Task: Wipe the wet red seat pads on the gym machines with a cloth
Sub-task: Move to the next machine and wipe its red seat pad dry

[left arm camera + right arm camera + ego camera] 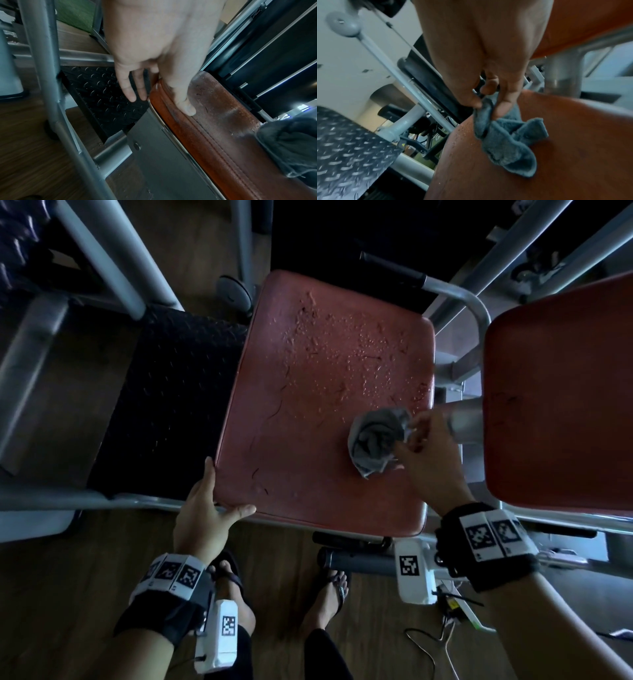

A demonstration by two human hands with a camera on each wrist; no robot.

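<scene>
1. Our left hand [209, 505] sat on the near-left corner of the red seat pad [308, 392]; thumb lay flat along the near edge, fingers straight down the left side; nothing gripped, fingers relaxed; we judged it a brace to steady the pad and our stance.
2. Our right hand [428, 453] pinched the grey cloth [376, 441] between thumb and fingertips [501, 112]; cloth was bunched and rested on the pad's right side, near the grey tube [462, 419].
3. Pinch at one fold only, probably re-bunching for a fuller grip; a loose wad would smear rather than absorb.
4. Droplets covered the far and centre areas of the pad; near-left part looked drier; so we judged wiping barely begun here.
5. Second red pad [561, 392] stood just right of the first; wetness there we could not tell.
6. Black tread plate [171, 392] lay left of the pad; not our target.
</scene>
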